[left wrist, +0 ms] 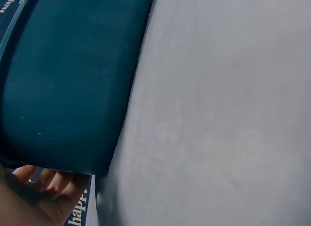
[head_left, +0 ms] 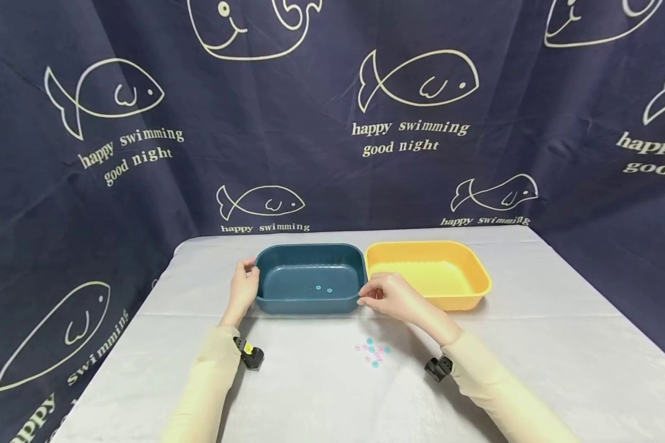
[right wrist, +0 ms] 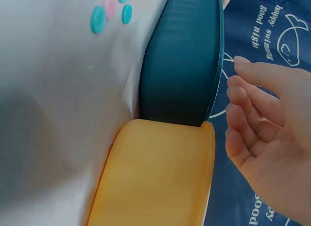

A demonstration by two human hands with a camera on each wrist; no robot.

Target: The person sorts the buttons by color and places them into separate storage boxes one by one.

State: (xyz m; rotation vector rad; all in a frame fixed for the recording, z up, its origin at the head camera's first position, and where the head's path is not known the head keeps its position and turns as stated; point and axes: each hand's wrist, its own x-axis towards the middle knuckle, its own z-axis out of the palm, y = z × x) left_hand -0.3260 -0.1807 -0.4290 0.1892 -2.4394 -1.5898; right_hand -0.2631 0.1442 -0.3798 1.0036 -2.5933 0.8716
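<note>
At its left end, my left hand (head_left: 244,284) holds the dark teal plastic bin (head_left: 305,306), with the fingertips at the outer end wall in the left wrist view. Two small blue buttons (head_left: 329,290) lie on the bin's floor. Over the bin's right front corner hovers my right hand (head_left: 386,294), its fingers loosely bent. The right wrist view shows a gap between that thumb and the fingers, with nothing seen there. Pink and blue buttons (head_left: 375,364) lie scattered on the table in front of the bins.
A yellow bin (head_left: 460,303) stands against the teal bin's right end. Under both is a table with a pale cloth (head_left: 310,394). A dark blue curtain (head_left: 332,154) with white fish drawings hangs behind. Each wrist wears a small black camera (head_left: 439,368).
</note>
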